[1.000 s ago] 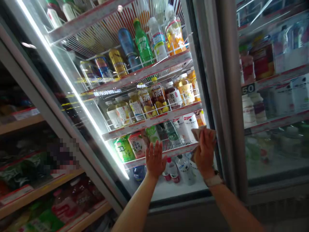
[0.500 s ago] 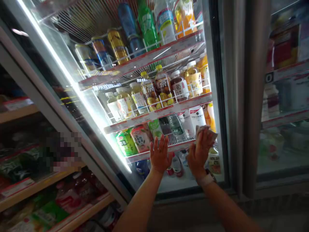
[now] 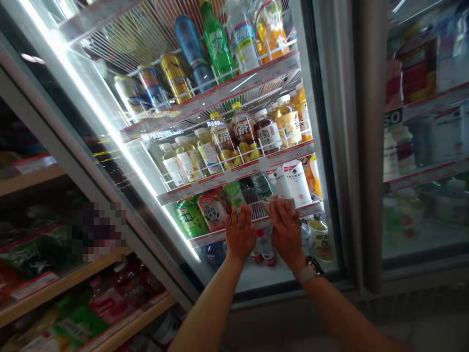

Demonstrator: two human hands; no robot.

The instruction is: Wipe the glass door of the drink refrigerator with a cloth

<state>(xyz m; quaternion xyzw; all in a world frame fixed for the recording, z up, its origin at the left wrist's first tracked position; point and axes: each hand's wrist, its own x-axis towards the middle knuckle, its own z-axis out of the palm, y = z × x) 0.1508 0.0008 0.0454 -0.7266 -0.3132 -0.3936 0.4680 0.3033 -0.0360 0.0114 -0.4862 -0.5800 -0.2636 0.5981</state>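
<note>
My left hand (image 3: pixel 240 233) lies spread against the glass door (image 3: pixel 262 283) of a lit drinks cooler, fingers pointing up and holding nothing. To its right, my right hand (image 3: pixel 286 234) presses a pale cloth (image 3: pixel 267 207) against the same glass. The cloth's edges show beyond the fingertips; the rest is hidden beneath the fingers. A watch (image 3: pixel 313 267) is on my right wrist. Behind the glass near my hands are a red drink carton (image 3: pixel 212 210), a green carton (image 3: pixel 234 193) and white boxes (image 3: pixel 297 181).
Bottles (image 3: pixel 244 129) and cans (image 3: pixel 176 76) line the cooler's upper shelves. A metal door frame (image 3: pixel 370 146) stands on the right, beside another glass-fronted cooler. Wooden-edged shelves (image 3: pixel 58 276) with packaged goods appear at the left, partly through or reflected in glass.
My right hand has slid left across the glass with the cloth, closer to my left hand. My left hand stays nearly in place. The view has shifted slightly.
</note>
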